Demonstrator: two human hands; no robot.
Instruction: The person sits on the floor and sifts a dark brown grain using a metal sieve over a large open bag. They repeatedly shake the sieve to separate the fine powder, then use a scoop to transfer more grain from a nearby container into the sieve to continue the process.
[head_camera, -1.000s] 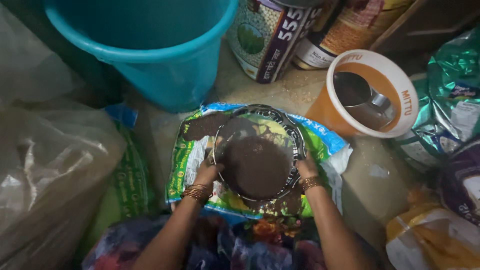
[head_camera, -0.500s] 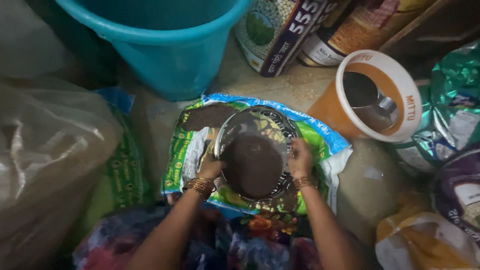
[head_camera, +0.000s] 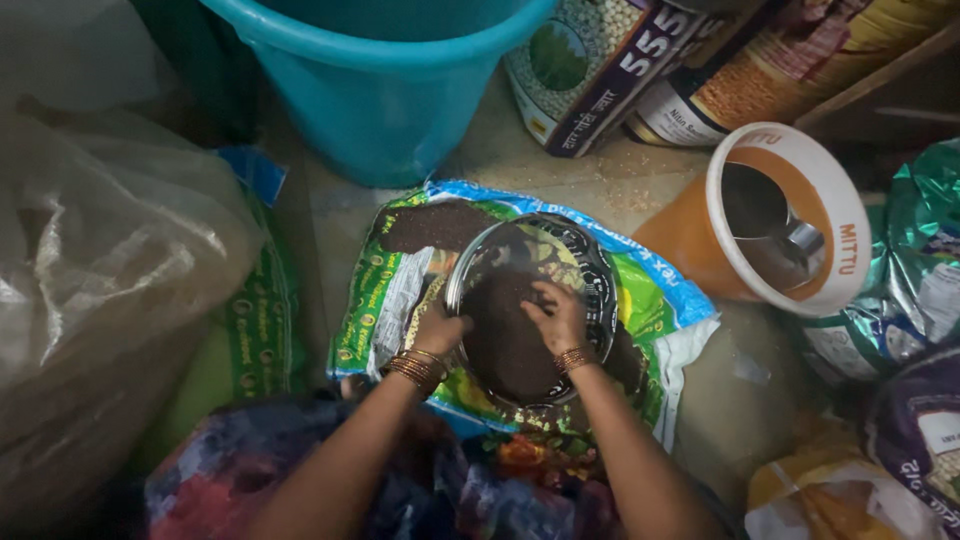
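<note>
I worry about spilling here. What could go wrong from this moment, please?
1. Only the left hand grips the sieve rim; it may tip, dumping the dark grains.
2. The right hand rests on the grains and may push some over the rim.
3. Grains landing beyond the printed bag may scatter on the floor.

Stone floor (head_camera: 520, 160), grain scattered on it. On floor: teal bucket (head_camera: 385, 90), flattened green-blue sack (head_camera: 650, 300) under sieve, orange tub (head_camera: 790, 215), clear plastic bag (head_camera: 100, 280) at left, printed packets (head_camera: 600, 60) behind, foil pouch (head_camera: 930, 260) at right.
</note>
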